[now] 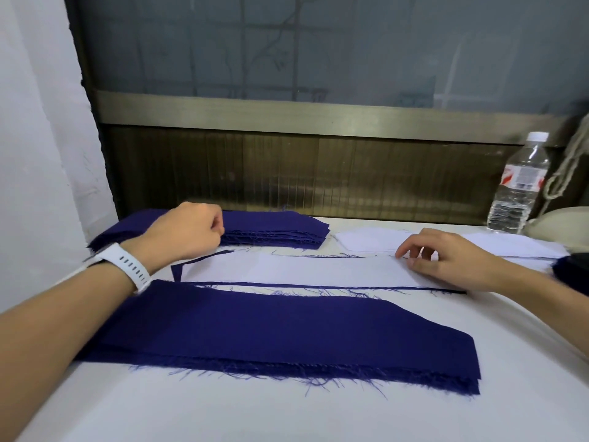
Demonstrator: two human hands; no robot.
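Observation:
A stack of dark blue cloth pieces (280,229) lies at the back left of the white table (191,409). My left hand (188,231), a white watch on its wrist, has curled fingers at the near edge of that stack and seems to pinch its top layers. A white strip (296,271) lies on a blue piece across the middle. My right hand (446,260) rests on the strip's right end with loosely bent fingers. A second stack of long blue pieces (287,336) with frayed edges lies nearer to me.
A clear water bottle (519,186) stands at the back right next to a pale rounded object (554,224) and a rope (570,167). More white pieces (369,240) lie behind the strip. A dark wooden panel (302,173) and a window back the table.

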